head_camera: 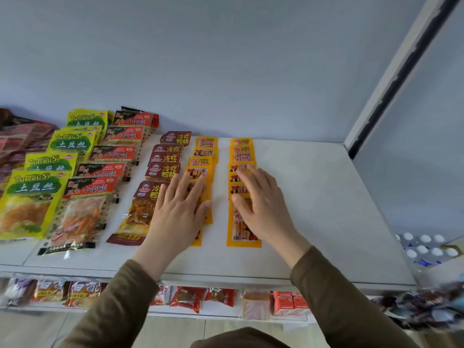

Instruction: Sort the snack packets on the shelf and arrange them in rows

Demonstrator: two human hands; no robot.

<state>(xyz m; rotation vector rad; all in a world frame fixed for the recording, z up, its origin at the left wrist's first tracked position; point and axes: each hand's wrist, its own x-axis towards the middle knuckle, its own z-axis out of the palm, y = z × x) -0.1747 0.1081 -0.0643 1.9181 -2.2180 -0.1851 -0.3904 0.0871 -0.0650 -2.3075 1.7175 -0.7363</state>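
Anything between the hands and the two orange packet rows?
Nothing visible. The left hand lies flat on the left orange row, also overlapping the brown packet; the right hand lies flat on the right orange row.

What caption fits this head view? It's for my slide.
Left hand and right hand rest flat on two rows of orange snack packets on a white shelf.

left hand [179, 212]: centre of frame, palm down, fingers straight and spread, pointing to upper right | right hand [261, 205]: just right of centre, palm down, fingers extended, pointing to upper left | both forearms: olive-brown sleeves, rising from bottom edge
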